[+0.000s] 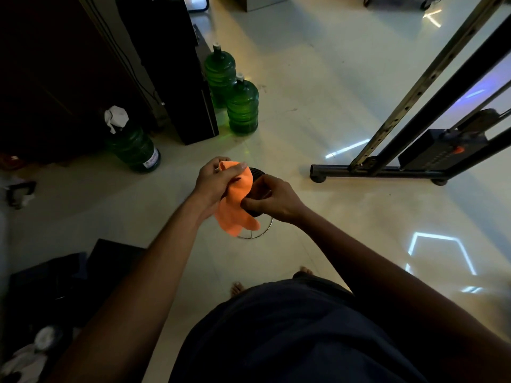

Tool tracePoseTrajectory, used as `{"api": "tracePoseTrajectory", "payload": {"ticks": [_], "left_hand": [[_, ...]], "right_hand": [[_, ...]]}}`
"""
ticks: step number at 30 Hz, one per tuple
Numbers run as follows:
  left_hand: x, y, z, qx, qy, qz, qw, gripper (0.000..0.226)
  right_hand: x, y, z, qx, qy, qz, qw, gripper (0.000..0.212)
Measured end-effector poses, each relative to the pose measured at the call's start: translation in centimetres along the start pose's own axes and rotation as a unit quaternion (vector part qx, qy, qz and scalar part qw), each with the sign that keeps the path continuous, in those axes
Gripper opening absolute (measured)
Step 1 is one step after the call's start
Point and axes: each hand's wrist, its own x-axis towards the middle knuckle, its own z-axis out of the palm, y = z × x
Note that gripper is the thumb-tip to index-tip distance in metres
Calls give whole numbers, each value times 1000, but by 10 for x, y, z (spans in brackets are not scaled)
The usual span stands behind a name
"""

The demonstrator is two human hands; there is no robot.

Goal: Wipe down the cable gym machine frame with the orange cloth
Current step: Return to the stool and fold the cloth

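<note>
Left fingers gripped orange cloth at top; right fingers pinched its lower edge, frame centre. Cloth well apart from machine frame, right side of frame. Judged: wiping not yet begun, whole frame left. Stool below hands; green water jugs upper left, clear of path.

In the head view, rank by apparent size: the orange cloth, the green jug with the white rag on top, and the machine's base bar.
1. Base bar, longest.
2. Green jug.
3. Orange cloth, bunched in both hands and nearer the camera, so its place against the jug is unsure.
</note>
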Motion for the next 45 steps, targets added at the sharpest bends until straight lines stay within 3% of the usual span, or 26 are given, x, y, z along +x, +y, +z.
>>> {"api": "tracePoseTrajectory", "payload": {"ticks": [3,8,10,14,22,25,30,36,40,42,45], "left_hand": [[-2,7,4,-6,-6,3,1000,37],[-4,20,13,-1,-42,6,999,13],[-2,20,16,30,-49,24,998,11],[3,23,20,64,-28,65,995,11],[27,24,5,160,57,145,975,17],[34,25,-1,176,88,164,967,4],[42,21,-15,224,184,160,944,21],[47,0,-19,280,209,87,933,32],[41,-11,-10,198,240,26,950,31],[39,-18,-12,164,259,-5,952,29],[36,-27,-16,193,257,-23,947,30]], "right_hand": [[0,-4,-4,66,18,-17,998,71],[5,-16,-8,55,30,1,998,113],[13,-14,-8,36,44,7,998,99],[26,-2,-17,12,40,-8,999,50],[40,47,-46,-116,40,42,992,33],[40,65,-55,-117,71,58,989,27],[47,88,-71,-87,125,69,986,7],[59,65,-73,57,93,56,992,21],[68,61,-68,192,110,136,966,26],[72,71,-68,175,155,195,953,21],[72,73,-65,105,152,194,964,22]]}}
